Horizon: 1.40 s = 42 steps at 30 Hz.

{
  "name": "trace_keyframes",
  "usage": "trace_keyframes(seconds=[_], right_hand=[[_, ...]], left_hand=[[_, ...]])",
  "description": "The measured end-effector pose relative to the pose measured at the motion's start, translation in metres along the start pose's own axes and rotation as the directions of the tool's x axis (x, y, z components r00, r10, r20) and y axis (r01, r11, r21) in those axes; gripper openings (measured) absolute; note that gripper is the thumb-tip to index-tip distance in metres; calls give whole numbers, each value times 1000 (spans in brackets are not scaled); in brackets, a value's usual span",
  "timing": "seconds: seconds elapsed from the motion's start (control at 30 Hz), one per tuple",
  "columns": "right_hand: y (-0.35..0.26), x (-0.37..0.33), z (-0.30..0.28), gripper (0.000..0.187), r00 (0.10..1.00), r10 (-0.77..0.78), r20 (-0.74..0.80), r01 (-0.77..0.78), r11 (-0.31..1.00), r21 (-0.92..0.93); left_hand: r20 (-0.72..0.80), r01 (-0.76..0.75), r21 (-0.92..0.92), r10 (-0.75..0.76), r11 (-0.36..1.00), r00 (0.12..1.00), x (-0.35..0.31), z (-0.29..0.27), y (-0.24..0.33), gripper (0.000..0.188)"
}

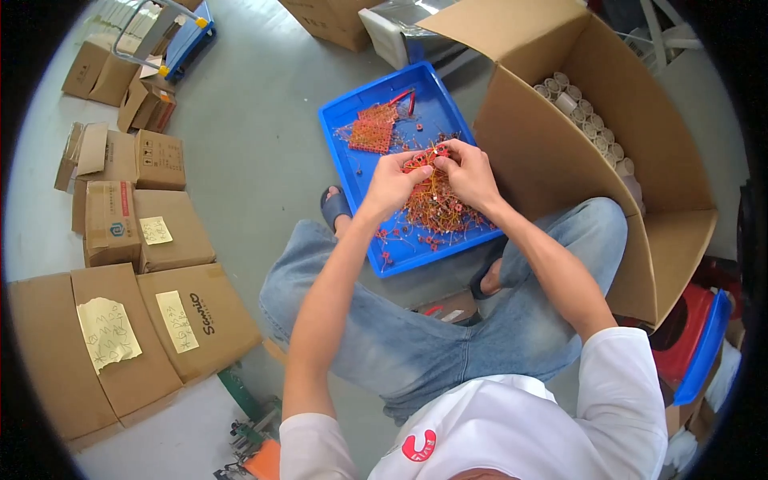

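Both hands meet over a shallow blue tray [332, 148] on the floor between my feet. My left hand [393, 182] closes its thumb and fingers on one side of a cluster of small red circuit boards [418, 162] with thin wires. Pinching the other side is my right hand [470, 174], its thumb pressed in near the boards. Below them a tangled heap of red-and-yellow wired parts [438, 210] fills the near part of the tray. Flat red board panels [373, 130] lie farther back, beside a red-handled tool [406, 98] whose kind is hard to make out.
A tall open carton [572, 152] holding white cylindrical parts [588, 120] stands close on my right. Stacked brown boxes [172, 228] line the left side. A blue hand trolley [188, 44] is at the far left. Red and blue containers [688, 328] sit at the lower right.
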State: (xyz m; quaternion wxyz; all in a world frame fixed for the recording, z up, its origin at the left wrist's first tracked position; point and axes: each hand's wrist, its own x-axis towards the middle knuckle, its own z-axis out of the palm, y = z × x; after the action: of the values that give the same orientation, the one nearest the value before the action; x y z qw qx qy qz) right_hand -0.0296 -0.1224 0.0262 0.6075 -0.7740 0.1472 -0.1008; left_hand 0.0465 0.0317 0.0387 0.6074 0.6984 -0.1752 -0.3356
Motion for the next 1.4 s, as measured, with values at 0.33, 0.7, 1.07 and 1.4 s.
trace_keyframes(seconds=[0.33,0.7,1.07,1.4], right_hand=[[-4,-2,1,22,983,-139,-115,116,975,-191],[-4,7,-3,24,992,-119,-46,111,982,-152],[9,11,-4,23,995,-101,5,100,979,-176],[10,13,-9,26,989,-31,145,58,982,-181]], left_hand=[[-262,0,8,2,1000,965,-6,31,-4,32],[-52,213,110,-208,971,977,-6,8,-10,40],[-33,226,279,-225,933,974,-5,9,-17,44],[7,248,236,-257,940,966,0,3,-22,28]])
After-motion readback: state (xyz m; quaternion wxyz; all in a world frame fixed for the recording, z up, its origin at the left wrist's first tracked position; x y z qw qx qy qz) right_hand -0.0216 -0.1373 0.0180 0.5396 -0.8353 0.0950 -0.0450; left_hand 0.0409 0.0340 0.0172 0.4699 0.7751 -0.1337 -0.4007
